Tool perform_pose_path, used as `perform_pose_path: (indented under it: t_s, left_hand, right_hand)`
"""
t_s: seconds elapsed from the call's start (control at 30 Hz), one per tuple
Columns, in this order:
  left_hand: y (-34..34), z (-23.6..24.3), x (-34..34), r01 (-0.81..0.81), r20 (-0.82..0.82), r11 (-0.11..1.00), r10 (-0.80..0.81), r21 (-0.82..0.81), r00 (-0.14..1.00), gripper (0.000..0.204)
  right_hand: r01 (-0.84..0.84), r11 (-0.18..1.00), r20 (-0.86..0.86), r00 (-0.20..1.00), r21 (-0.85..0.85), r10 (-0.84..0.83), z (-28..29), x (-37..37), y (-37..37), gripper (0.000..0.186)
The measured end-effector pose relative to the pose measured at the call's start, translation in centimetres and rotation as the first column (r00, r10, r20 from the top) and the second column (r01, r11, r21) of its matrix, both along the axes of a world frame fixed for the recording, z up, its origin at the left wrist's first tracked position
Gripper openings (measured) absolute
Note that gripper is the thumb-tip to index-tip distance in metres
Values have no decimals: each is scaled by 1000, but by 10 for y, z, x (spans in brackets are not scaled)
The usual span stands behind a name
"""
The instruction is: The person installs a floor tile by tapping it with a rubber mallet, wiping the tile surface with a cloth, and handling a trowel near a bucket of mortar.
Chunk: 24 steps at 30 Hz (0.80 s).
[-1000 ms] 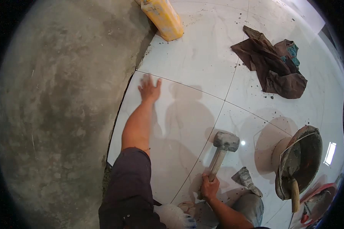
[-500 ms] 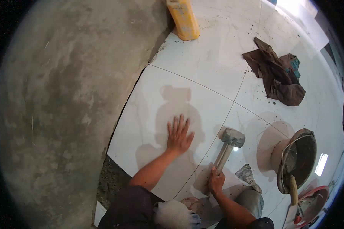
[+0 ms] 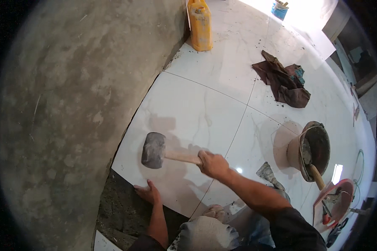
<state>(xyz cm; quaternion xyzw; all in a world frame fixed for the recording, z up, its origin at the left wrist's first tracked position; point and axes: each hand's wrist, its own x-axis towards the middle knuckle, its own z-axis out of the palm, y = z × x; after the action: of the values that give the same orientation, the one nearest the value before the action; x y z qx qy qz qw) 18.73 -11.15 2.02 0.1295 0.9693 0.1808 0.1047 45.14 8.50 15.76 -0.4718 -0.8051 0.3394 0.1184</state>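
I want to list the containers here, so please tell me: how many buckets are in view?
2: a mortar-stained bucket right of the right hand, and a blue bucket at the top. The reddish basin is not counted; others may be hidden in the glare.

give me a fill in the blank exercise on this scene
The right hand grips a mallet whose head points toward the picture's ____ side.
The left hand is at the edge of a tile coloured ____.
In the picture, the brown cloth lies to the yellow jerrycan's ____.

Missing words: left; white; right.
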Motion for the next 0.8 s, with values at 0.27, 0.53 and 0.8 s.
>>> perform_pose_path:
  t_s: [0.27,0.53,0.8]
  left_hand:
    - [-16,-21,-7,14,114,967,-44,254,993,90]
    - [-22,-23,-9,75,93,869,-138,490,986,88]
    - [-14,-5,1,75,133,909,-141,410,981,84]
  right_hand:
    - [86,991,167,984,-103,-68,-31,-8,22,23]
    - [129,984,182,978,-125,-105,-43,-7,19,22]
    - [225,974,111,968,13,-225,-50,10,49,25]
